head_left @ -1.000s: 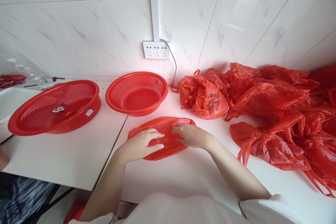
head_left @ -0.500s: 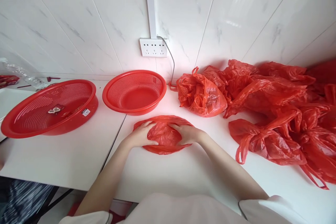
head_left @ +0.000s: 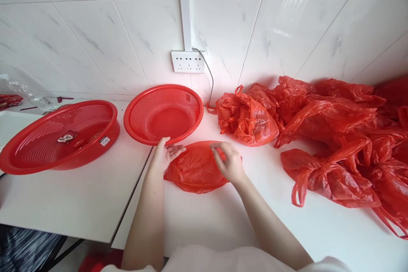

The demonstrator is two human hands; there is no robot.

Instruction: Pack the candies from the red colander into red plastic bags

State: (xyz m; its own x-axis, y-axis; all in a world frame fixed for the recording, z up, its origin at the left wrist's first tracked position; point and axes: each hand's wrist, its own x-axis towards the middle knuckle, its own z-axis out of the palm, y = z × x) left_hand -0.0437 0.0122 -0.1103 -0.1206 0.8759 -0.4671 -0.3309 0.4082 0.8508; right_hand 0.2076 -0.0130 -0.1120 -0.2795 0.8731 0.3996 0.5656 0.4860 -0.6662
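Note:
A red plastic bag (head_left: 197,168) lies spread low on the white table in front of me, its mouth facing up. At its left edge is my left hand (head_left: 164,155), palm turned up and fingers stretched out, with the thumb close to the rim of a red perforated basket (head_left: 170,123). Over the bag's right side hovers my right hand (head_left: 228,161), fingers loosely bent and a gap showing between fingers and thumb. I see nothing held in either hand.
Another red basket (head_left: 105,148), with a white label and small items inside, stands on the left. Several filled red bags (head_left: 331,119) are heaped on the right. A power socket (head_left: 188,61) with a grey cable is on the tiled wall; a clear plastic bottle (head_left: 28,91) lies at far left.
Both hands have come out of the bag's mouth. My left hand turned palm up near the basket; my right hand lifted with bent fingers. The bag now lies flatter and wider.

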